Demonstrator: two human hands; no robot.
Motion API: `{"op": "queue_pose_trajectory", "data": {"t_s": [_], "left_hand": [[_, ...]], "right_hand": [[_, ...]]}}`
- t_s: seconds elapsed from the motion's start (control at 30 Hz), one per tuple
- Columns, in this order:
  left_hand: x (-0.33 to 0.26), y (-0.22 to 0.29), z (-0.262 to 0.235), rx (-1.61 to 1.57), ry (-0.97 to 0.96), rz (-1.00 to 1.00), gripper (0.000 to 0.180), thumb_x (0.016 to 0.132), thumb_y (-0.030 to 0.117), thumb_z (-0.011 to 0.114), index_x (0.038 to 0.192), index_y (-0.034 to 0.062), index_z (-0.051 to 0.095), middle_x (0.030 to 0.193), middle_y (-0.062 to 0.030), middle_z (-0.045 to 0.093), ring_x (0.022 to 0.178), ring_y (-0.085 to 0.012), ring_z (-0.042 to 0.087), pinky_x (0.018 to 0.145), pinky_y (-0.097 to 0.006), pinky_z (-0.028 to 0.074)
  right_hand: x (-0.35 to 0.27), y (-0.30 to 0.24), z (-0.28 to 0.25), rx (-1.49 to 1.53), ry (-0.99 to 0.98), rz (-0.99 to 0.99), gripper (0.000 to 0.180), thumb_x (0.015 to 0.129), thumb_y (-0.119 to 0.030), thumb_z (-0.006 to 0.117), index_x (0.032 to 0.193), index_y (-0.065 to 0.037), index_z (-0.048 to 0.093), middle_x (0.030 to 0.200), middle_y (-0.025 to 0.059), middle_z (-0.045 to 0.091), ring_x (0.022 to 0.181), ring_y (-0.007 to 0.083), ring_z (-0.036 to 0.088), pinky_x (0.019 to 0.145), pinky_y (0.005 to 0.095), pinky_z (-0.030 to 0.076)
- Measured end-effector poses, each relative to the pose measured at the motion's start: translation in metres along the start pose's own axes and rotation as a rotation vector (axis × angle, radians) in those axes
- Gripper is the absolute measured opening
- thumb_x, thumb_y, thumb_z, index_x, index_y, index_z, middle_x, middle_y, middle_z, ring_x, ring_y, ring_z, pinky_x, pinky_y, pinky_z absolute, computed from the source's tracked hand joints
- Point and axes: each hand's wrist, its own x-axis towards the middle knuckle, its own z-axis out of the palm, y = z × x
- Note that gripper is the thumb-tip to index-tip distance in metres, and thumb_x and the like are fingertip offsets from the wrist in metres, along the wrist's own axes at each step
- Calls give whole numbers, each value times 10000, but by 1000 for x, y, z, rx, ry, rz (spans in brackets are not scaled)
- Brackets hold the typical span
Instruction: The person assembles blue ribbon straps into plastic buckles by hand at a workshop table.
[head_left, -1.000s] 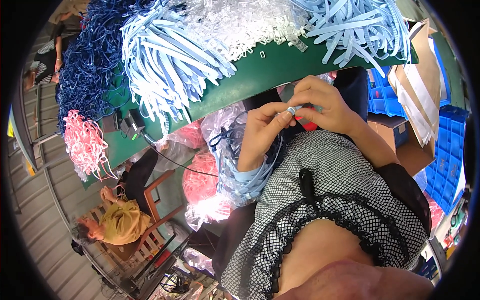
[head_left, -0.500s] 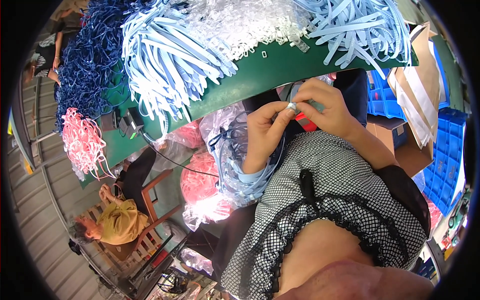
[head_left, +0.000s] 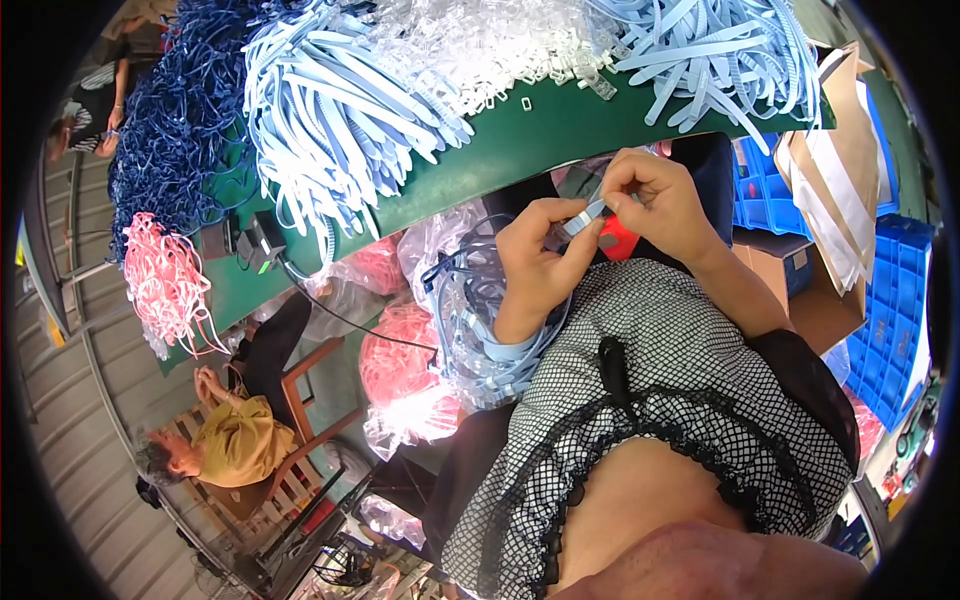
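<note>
Pinched between the fingertips of both hands is a light blue strap (head_left: pixel 594 211), with a small white loop around it. My left hand (head_left: pixel 538 258) grips its lower left end between thumb and forefinger. At the upper right, my right hand (head_left: pixel 660 205) pinches the strap close to the white loop. Below and left of my left hand hangs a bundle of light blue straps (head_left: pixel 490 350) mixed with clear plastic and a darker blue tie. Something red (head_left: pixel 617 240) shows under the hands.
On the green table (head_left: pixel 440 185) lie light blue straps (head_left: pixel 350 120), white loops and clear buckles (head_left: pixel 500 75), navy cords (head_left: pixel 180 120) and pink straps (head_left: pixel 165 280). Blue crates (head_left: pixel 890 320) and a cardboard box (head_left: pixel 825 300) stand right. A seated person (head_left: pixel 240 440) is at left.
My hands have drawn slightly apart, and more of the light blue strap now shows between them. My right hand has tipped up a little. The red thing is more exposed.
</note>
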Motion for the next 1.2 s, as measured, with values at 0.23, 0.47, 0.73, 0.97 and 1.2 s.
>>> {"op": "queue_pose_trajectory", "data": {"t_s": [0.23,0.47,0.73,0.97,1.2], "left_hand": [[2,7,-5,-396,-25,-287,199,743,19,675,919,-35,598,797,-51,623,733,-83,566,651,-211,444],[0,-7,-23,-404,-313,-475,231,922,173,476,917,-37,574,740,-34,571,693,-83,512,639,-216,419],[-1,4,-33,-532,-351,-514,245,908,197,496,921,-30,589,737,-26,560,671,-80,481,622,-215,376],[-3,-6,-40,-750,-315,-492,219,913,173,502,953,-22,594,740,-32,584,657,-69,500,597,-195,392],[-6,-6,-54,-793,-452,-568,311,887,255,522,972,-40,572,793,-81,590,692,-124,560,625,-225,444]], "right_hand": [[1,-3,2,205,-14,146,65,766,39,564,824,11,557,794,-1,508,693,48,475,622,186,393],[12,-4,-9,-143,-137,-93,149,750,-19,627,887,-13,570,860,38,550,742,105,519,664,237,418],[16,-11,-5,-295,-308,-209,213,682,-104,730,855,-21,637,787,61,586,712,184,553,642,282,427],[23,-10,3,-169,-310,-155,190,693,-100,729,843,-25,639,773,45,591,709,147,550,624,256,415],[54,-19,7,-174,-647,-60,163,725,-120,707,848,-34,645,798,50,598,722,160,560,641,278,425]]}}
